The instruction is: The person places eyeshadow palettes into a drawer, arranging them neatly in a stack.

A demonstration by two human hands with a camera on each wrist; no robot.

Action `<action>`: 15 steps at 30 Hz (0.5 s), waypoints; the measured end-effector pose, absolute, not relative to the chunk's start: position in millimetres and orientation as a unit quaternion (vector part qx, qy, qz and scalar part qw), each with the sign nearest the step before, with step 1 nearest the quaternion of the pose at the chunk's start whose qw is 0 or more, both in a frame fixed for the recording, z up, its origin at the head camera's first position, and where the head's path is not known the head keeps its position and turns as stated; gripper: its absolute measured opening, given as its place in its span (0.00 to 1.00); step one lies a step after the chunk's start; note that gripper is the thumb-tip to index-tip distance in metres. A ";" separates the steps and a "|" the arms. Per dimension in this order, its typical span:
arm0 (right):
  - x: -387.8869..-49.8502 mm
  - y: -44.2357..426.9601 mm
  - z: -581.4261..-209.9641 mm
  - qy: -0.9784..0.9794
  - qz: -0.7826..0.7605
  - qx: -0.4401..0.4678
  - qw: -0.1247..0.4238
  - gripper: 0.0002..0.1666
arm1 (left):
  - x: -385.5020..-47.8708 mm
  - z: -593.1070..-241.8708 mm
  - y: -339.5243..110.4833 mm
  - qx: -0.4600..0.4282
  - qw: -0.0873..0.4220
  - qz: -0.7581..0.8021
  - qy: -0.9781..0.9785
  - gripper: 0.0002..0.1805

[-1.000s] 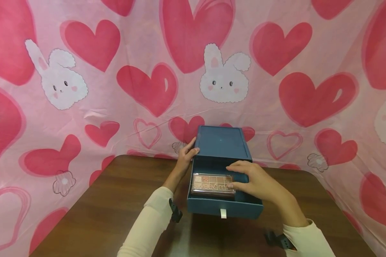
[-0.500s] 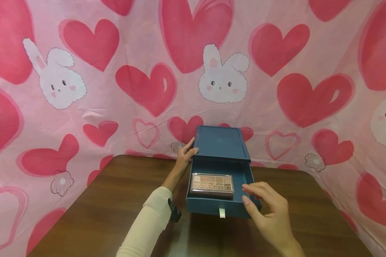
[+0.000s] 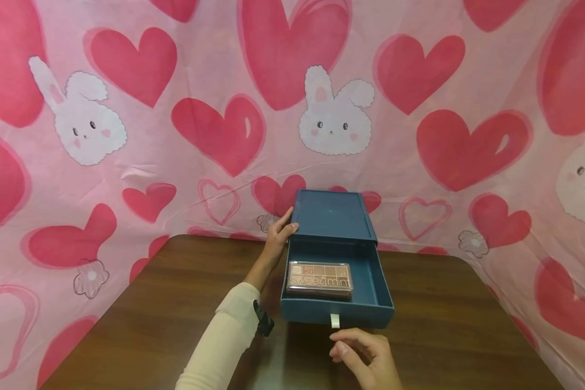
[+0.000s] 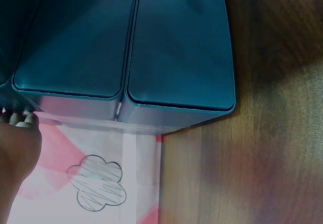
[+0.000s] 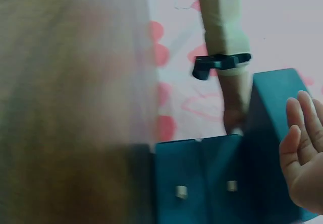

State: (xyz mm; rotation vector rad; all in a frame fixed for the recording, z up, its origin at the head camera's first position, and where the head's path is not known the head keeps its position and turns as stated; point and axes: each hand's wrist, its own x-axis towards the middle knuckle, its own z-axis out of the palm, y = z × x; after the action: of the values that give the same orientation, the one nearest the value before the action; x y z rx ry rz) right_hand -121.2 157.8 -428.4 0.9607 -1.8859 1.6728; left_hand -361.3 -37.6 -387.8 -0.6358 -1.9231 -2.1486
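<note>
A blue drawer unit (image 3: 331,216) stands on the table with its top drawer (image 3: 363,317) pulled out. Lying in the left part of that drawer is an eyeshadow palette (image 3: 319,279) with a clear lid lettered "sweet mint". My left hand (image 3: 277,238) rests against the unit's left side, thumb at the top edge; the left wrist view shows only part of that hand (image 4: 17,148). Just below the drawer's white pull tab (image 3: 335,321), my right hand (image 3: 368,357) hovers with loosely bent fingers and holds nothing. In the right wrist view my right hand (image 5: 308,158) appears beside the drawer.
Lower drawers (image 4: 181,47) of the unit are closed and carry small pale tabs (image 5: 232,185). Brown wooden table (image 3: 185,303) surrounds the unit. A pink cloth (image 3: 283,151) with hearts and rabbits hangs right behind it.
My right hand has come out of the drawer, away from the palette, and moved right, then down and left to near the tab. The left hand stays on the unit.
</note>
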 end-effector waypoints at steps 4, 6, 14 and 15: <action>-123.5 158.3 -435.7 -0.699 0.644 0.291 0.114 0.13 | -362.4 -389.0 -37.7 -0.212 0.103 -0.713 -0.660 0.35; -125.6 159.2 -436.1 -0.700 0.662 0.261 0.055 0.16 | -362.5 -389.5 -37.8 -0.214 0.104 -0.713 -0.660 0.35; -138.5 160.6 -426.5 -0.649 0.714 0.241 -0.108 0.31 | -360.9 -387.3 -37.3 -0.224 0.087 -0.729 -0.641 0.36; -139.0 160.7 -424.8 -0.642 0.721 0.230 -0.124 0.32 | -360.7 -387.3 -37.4 -0.224 0.087 -0.728 -0.642 0.36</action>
State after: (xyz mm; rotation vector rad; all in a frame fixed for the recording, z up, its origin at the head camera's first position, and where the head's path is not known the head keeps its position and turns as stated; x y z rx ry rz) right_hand -139.0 160.7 -424.8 0.7863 -2.1927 2.4626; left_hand -360.7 -37.4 -387.3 -0.6680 -1.9124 -2.1691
